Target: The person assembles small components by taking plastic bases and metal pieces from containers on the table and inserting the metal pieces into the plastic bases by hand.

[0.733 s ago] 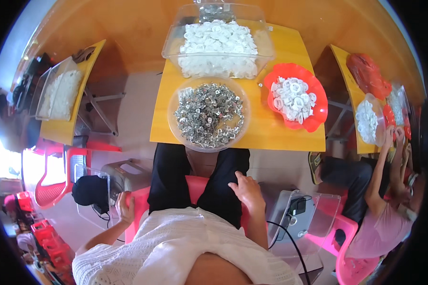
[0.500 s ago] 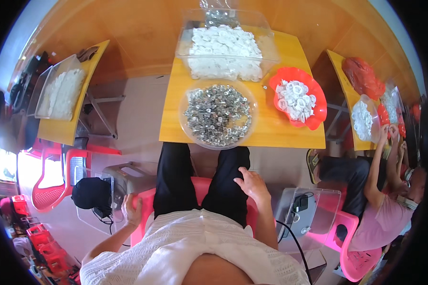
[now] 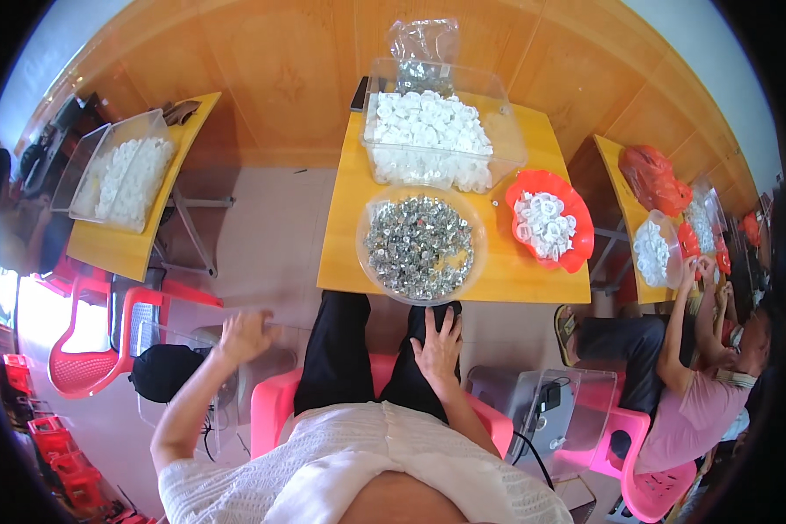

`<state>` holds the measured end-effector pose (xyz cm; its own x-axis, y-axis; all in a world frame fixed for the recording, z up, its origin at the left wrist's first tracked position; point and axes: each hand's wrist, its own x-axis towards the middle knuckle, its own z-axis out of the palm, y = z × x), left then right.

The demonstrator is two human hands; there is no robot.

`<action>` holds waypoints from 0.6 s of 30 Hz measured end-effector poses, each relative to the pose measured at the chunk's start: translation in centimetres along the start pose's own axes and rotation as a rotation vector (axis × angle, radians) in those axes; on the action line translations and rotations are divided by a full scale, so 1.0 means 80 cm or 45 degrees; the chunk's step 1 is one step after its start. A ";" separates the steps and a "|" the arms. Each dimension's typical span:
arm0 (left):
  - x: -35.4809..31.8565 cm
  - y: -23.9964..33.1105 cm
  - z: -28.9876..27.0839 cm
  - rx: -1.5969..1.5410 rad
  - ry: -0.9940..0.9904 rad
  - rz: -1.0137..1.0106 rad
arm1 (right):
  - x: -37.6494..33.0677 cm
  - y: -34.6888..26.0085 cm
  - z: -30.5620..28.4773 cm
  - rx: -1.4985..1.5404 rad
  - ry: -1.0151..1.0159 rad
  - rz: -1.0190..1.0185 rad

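Note:
My right hand (image 3: pixel 439 351) lies on my right thigh in black trousers, its fingers spread and holding nothing. Off to the left of my knees, my left hand (image 3: pixel 247 337) is raised in the air with its fingers stretched out, slightly blurred, and nothing shows in it. At the near edge of the yellow table (image 3: pixel 341 262) stands a round clear bowl (image 3: pixel 366 278) full of small metal pieces (image 3: pixel 417 240). Behind it a clear rectangular bin (image 3: pixel 508 140) holds a heap of white plastic parts (image 3: pixel 428 131). On the right a red scalloped bowl (image 3: pixel 578 253) contains more white parts.
A clear plastic bag (image 3: pixel 423 44) stands behind the bin. My pink chair (image 3: pixel 266 410) is under me. A black cap (image 3: pixel 166 373) sits by a clear box on the left; a clear-sided box with a grey lid (image 3: pixel 546 419) is at right. A co-worker (image 3: pixel 699 410) handles parts at another table.
My left hand has left the chair's side and moved up and forward. My right hand has shifted inward onto the thigh. The view has tilted, so the table appears lower and farther right.

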<state>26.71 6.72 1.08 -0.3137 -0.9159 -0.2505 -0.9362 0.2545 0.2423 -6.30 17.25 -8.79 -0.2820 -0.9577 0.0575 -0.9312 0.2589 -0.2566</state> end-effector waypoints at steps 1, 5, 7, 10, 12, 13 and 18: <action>0.029 0.016 -0.026 -0.114 0.009 0.077 | 0.002 0.000 0.003 -0.007 0.022 -0.005; 0.135 0.112 -0.135 -0.269 0.154 0.395 | 0.008 0.002 0.008 0.010 0.069 -0.002; 0.180 0.169 -0.171 -0.492 0.329 0.613 | 0.012 0.002 0.010 0.012 0.087 0.003; 0.264 0.231 -0.208 -0.550 0.345 0.717 | 0.018 0.003 0.016 0.050 0.121 -0.017; 0.351 0.250 -0.208 -0.472 0.425 0.808 | 0.023 -0.002 0.015 0.057 0.138 -0.027; 0.393 0.257 -0.205 -0.414 0.422 0.782 | 0.025 -0.003 0.014 0.053 0.123 -0.022; 0.560 0.275 -0.164 0.028 0.314 0.596 | 0.031 -0.007 0.016 0.060 0.143 -0.009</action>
<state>-5.86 -32.78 7.47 -0.6548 -0.7480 0.1082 -0.7091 0.6576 0.2546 -6.17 14.57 -9.75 -0.3022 -0.9386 0.1667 -0.9221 0.2435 -0.3006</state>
